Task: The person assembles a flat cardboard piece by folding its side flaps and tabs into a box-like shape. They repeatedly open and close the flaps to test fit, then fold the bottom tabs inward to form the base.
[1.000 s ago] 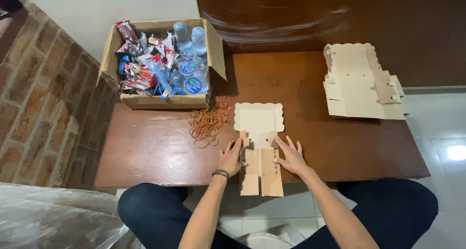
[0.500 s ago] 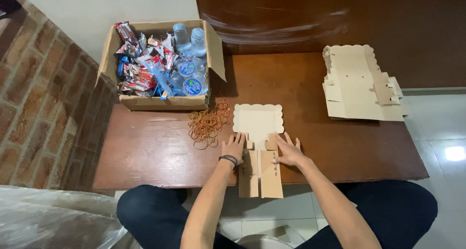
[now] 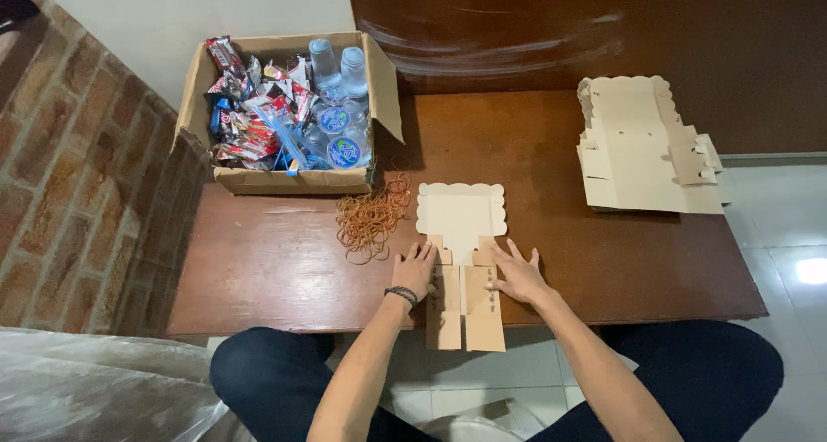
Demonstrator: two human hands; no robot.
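Rubber bands [image 3: 370, 222] crowd left; right tabletop [image 3: 551, 235] seemingly open.

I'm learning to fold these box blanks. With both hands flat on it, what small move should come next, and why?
Probably fold the side flaps up. The left hand and right hand press either side of the flat cardboard blank, fingers by its side tabs, and it lies unfolded on the table.

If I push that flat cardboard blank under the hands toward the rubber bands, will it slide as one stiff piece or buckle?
The blank lies flat and thin, so it probably slides easily on the smooth table. Its cut flaps and fold lines suggest it may bend there rather than move stiffly. It overhangs the near edge, so it could tip off if both hands, left and right, lift.
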